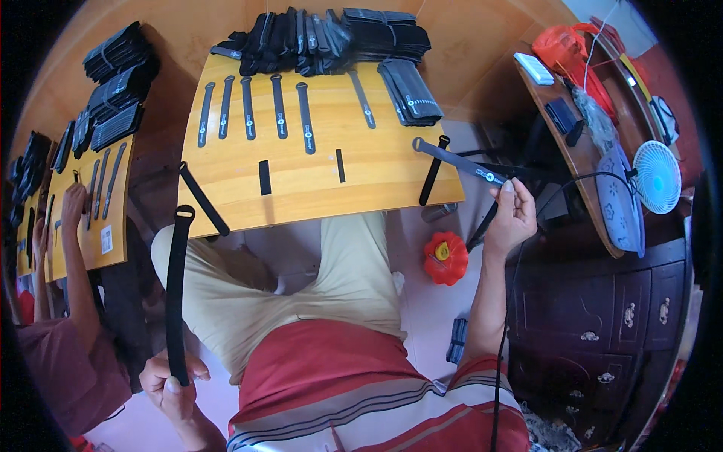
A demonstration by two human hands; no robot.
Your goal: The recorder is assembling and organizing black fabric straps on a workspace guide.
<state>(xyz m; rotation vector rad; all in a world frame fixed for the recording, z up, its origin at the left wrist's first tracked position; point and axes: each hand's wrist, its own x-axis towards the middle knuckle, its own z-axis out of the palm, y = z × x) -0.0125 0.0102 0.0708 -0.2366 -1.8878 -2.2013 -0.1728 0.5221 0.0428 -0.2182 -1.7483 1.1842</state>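
My left hand (172, 386) pinches the lower end of a black hook-and-loop strap (178, 294), held upright left of my lap with its loop end on top. In my right hand (514, 215), thumb and fingers close on one end of a grey strap (456, 160). Its loop end reaches left over the table's right edge. Several grey straps (248, 109) lie in a row on the yellow table (301, 207), with a separate grey strap (362, 99) to their right. Black straps lie at the near left corner (203, 200) and right edge (431, 177). Two short black strips (264, 178) lie between.
Bundled straps (301, 41) pile up along the table's far edge. At the left, another person's hand (73, 205) works at a second table (113, 218). A side table (565, 135) with a fan (657, 177) stands right. A red container (445, 258) is on the floor. A cable hangs by my right arm.
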